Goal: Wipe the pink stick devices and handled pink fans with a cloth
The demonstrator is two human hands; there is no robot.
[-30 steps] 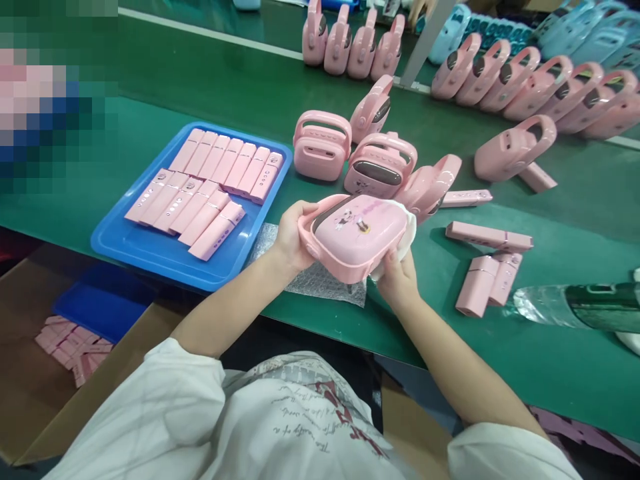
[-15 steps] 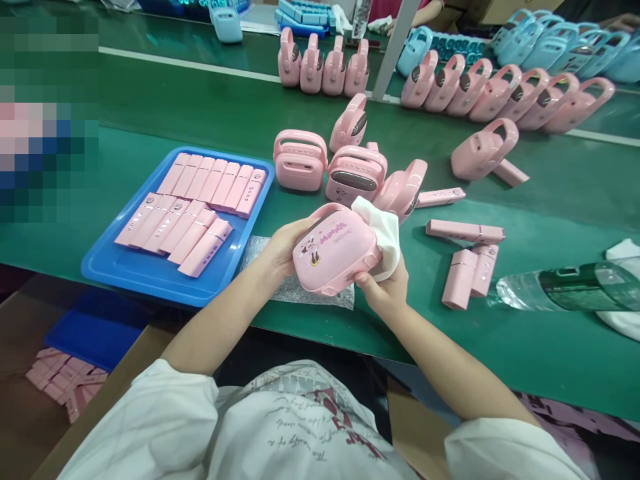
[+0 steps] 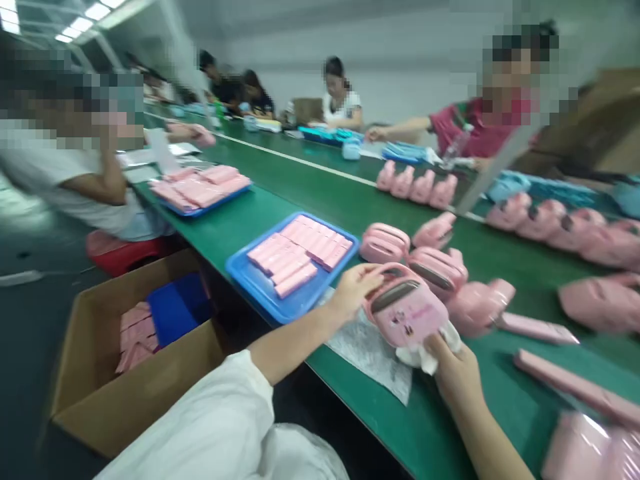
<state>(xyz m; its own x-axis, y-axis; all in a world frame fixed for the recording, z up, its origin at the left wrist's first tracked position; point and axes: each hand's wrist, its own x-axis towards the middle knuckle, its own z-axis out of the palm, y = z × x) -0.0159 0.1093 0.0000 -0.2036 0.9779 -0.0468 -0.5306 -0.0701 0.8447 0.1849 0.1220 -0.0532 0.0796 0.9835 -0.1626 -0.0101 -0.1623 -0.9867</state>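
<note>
A small pink portable speaker point(image 3: 411, 313), with a carry handle and a cartoon print on its face, is tilted between my hands above the table. My left hand point(image 3: 357, 290) is closed on its handle side. My right hand point(image 3: 455, 367) grips the lower right corner, with a white cloth point(image 3: 423, 358) bunched between palm and speaker. Below lies a sheet of bubble wrap point(image 3: 370, 350). Just behind stand more pink speakers, among them one with a dark window point(image 3: 437, 272) and one at the left point(image 3: 384, 243).
Left of my hands, a blue tray point(image 3: 250, 280) holds rows of pink bars. A second blue tray point(image 3: 187, 212) lies farther along the green table. More bars and pink speakers are at right. A cardboard box point(image 3: 140, 407) stands on the floor; a co-worker point(image 3: 85, 180) sits at left.
My view has swung left and up, bringing the co-workers and box into sight. The speaker has turned in my hands, its handle side and dark window now showing; both hands still hold it.
</note>
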